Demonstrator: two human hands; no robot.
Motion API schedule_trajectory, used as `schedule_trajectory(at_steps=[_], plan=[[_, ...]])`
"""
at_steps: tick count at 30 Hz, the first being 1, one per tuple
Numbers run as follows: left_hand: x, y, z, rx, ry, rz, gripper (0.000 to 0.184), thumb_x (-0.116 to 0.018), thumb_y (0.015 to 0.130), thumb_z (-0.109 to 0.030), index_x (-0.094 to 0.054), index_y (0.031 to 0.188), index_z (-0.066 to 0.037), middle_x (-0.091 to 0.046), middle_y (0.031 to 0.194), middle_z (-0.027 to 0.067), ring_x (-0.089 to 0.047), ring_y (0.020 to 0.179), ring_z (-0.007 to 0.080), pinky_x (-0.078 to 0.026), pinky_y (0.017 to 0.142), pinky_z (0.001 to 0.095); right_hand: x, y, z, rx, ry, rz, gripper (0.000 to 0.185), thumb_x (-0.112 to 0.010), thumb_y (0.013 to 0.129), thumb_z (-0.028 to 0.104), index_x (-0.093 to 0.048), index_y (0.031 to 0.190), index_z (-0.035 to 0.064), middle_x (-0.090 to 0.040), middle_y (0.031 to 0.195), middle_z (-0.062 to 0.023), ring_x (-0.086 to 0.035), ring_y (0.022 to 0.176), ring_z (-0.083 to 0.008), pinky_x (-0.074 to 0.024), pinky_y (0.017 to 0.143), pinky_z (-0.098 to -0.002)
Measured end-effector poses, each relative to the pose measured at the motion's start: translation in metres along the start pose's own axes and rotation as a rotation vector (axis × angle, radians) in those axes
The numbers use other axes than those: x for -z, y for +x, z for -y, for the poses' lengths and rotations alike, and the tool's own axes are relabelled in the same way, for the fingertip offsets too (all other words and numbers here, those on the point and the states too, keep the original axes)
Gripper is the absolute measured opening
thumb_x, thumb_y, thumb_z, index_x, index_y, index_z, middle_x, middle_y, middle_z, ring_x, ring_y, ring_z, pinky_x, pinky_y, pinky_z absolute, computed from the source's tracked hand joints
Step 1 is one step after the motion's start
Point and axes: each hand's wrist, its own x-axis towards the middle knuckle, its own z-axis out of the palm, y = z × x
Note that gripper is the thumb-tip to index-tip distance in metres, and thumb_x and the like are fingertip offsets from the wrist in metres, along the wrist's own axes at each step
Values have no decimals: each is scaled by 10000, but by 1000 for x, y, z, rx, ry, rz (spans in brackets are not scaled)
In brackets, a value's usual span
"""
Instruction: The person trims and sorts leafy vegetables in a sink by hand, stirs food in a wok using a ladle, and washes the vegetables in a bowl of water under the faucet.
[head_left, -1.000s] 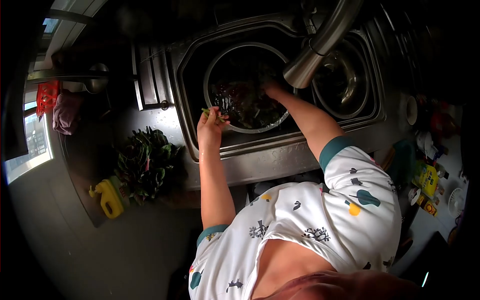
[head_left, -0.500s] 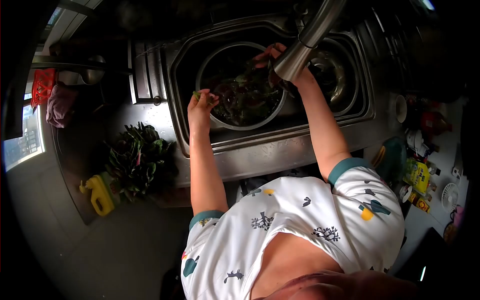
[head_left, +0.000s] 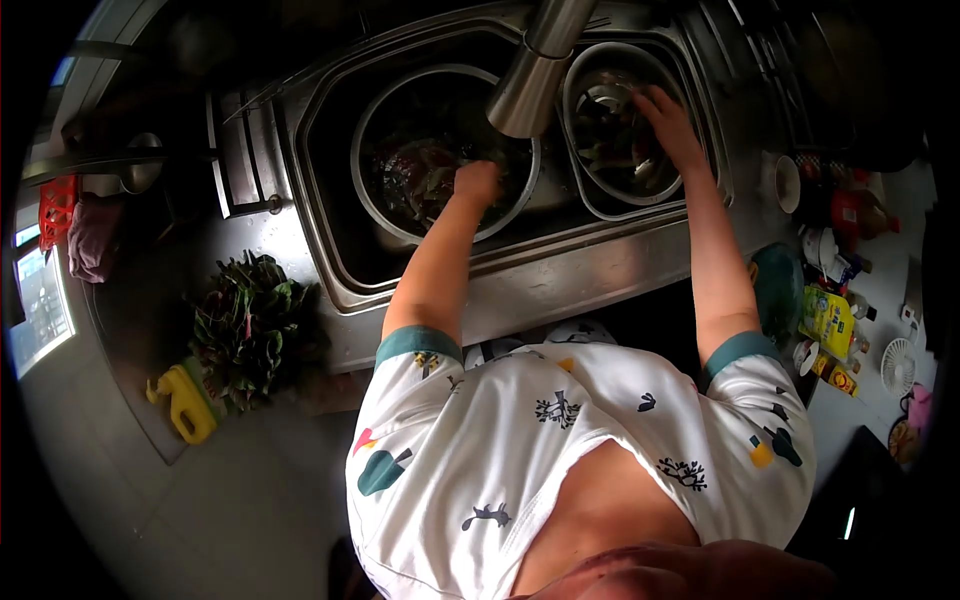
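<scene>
A large round basin stands in the steel sink, with dark leafy greens in water inside it. Over its right part is my left hand, fingers curled downward against the greens; what they hold is hidden. To the right sits a metal strainer bowl with several dark leaves in it. My right hand reaches over that bowl's right side, fingers stretched out and apart, gripping nothing visible. The steel faucet hangs between the two vessels.
On the counter left of the sink lies a bunch of leafy greens, beside a yellow bottle. A dark green round item stands right of the sink, near a yellow packet and a small white fan.
My right hand has moved from the large basin's edge to the metal bowl and opened. My left hand has gone from the basin's left rim to its right part. The view has shifted.
</scene>
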Motion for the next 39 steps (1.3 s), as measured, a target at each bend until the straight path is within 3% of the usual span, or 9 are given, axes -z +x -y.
schedule_trajectory(at_steps=[2,3,7,14,25,28,30,35,39], plan=[[-17,8,-4,-11,27,-3,268,-660,696,-280,-674,914,-125,-637,863,142,-604,854,318,-489,716,422,1,-6,-31,155,-621,222,601,-610,815,358,-457,1242,-35,-443,1293,-212,-401,1222,-324,-342,990,-360],[2,6,-9,-6,-78,-151,247,-648,710,-267,-672,896,-106,-628,865,144,-603,840,318,-487,713,421,-2,-15,-28,423,-606,-9,481,-631,808,281,-527,1158,-30,-511,1201,-206,-468,1142,-329,-388,939,-364],[81,-38,-12,67,-625,-475,235,-663,733,-212,-648,856,-12,-585,837,135,-584,754,297,-449,659,374,7,-42,27,330,-225,-185,160,-601,815,106,-626,950,24,-583,1011,-142,-562,966,-263,-446,820,-353],[185,-113,-37,91,-1020,-598,216,-625,840,-188,-609,805,25,-485,602,-15,-398,537,70,-334,491,250,-127,-67,128,702,120,65,328,-634,789,214,-593,1082,73,-601,992,-123,-599,892,-276,-455,792,-337],[166,-116,-12,184,-1222,-557,156,-536,890,-193,-589,855,-50,-521,643,-26,-394,518,28,-269,442,191,-199,-46,125,664,-165,431,164,-455,876,185,-488,885,25,-482,873,-98,-515,856,-242,-446,711,-328],[171,-120,-14,178,-1383,-511,138,-530,889,-169,-569,841,-46,-496,620,-17,-366,487,34,-256,427,195,-203,-31,109,378,-15,643,186,-461,880,201,-506,933,28,-496,919,-72,-510,854,-194,-439,709,-297],[171,-121,-10,190,-1507,-543,137,-531,887,-161,-560,824,-43,-486,609,-13,-350,468,35,-241,414,196,-192,-32,103,63,183,409,247,-469,907,272,-548,952,42,-573,816,-16,-537,719,-145,-426,648,-277],[170,-125,2,275,-1307,-696,194,-588,853,-206,-565,742,-50,-519,594,-4,-409,477,48,-304,433,223,-158,-27,95,-72,452,671,252,-502,902,323,-580,932,85,-577,805,-7,-553,719,-126,-433,642,-273],[163,-108,-11,302,-1090,-814,208,-605,833,-206,-594,756,-12,-551,579,33,-460,488,95,-366,459,282,-179,-53,121,347,130,544,211,-555,866,254,-614,942,66,-605,841,-49,-578,760,-167,-454,687,-290]])
